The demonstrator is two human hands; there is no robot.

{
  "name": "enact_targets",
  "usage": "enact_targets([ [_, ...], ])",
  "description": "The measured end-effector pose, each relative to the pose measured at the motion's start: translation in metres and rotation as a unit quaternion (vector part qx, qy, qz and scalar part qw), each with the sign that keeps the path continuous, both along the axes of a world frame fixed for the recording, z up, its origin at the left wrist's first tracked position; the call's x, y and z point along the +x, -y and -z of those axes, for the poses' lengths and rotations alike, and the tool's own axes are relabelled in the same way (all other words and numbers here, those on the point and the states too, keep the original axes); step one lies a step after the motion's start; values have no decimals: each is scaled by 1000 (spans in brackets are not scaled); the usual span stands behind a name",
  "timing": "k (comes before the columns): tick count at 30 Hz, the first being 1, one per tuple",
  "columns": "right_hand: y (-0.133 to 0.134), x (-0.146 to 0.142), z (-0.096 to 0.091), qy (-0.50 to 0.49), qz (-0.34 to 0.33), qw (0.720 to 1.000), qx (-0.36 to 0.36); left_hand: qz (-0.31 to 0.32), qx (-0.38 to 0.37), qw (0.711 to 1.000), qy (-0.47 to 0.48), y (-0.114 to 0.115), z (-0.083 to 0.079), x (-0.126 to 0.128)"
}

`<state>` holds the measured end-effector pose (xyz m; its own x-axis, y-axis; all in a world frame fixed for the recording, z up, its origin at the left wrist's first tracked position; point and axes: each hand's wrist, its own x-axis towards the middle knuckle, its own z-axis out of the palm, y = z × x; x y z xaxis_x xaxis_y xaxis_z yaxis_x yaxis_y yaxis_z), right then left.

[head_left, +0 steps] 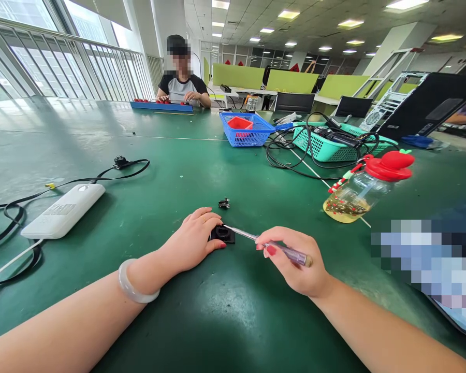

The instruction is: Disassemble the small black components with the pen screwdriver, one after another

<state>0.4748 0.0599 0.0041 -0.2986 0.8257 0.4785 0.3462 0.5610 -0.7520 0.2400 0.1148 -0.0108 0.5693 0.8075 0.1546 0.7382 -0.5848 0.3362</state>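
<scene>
On the green tabletop (159, 321) lies a small black plastic part (224, 235) with a recess in its top. My left hand (196, 235) grips it from the left, fingers over the far side and thumb along the near edge. In my right hand (295, 256) is a screwdriver (241, 233) with a translucent purple handle, held like a pen. Its metal tip points left and meets the far edge of the black part; whether it sits in a slot is too small to tell. Just beyond lies a small black and metal component (224, 203), apart from both hands.
At left are a white power bank (66, 211) and black cables. Farther back stand a blue basket (248, 135) and a teal basket (334, 150) with cables. A red-lidded bottle (351, 199) tilts at right. Across the table, a person (182, 83) handles red pieces on a blue tray (161, 106).
</scene>
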Motion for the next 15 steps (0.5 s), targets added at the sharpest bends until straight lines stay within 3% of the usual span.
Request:
enact_targets([
  [6,-4,-4,-1,104,-1,994,13,23,27,999,7,-1,2,-1],
  [15,-5,-4,2,123,-20,992,-3,-1,37,999,4,1,-3,2],
])
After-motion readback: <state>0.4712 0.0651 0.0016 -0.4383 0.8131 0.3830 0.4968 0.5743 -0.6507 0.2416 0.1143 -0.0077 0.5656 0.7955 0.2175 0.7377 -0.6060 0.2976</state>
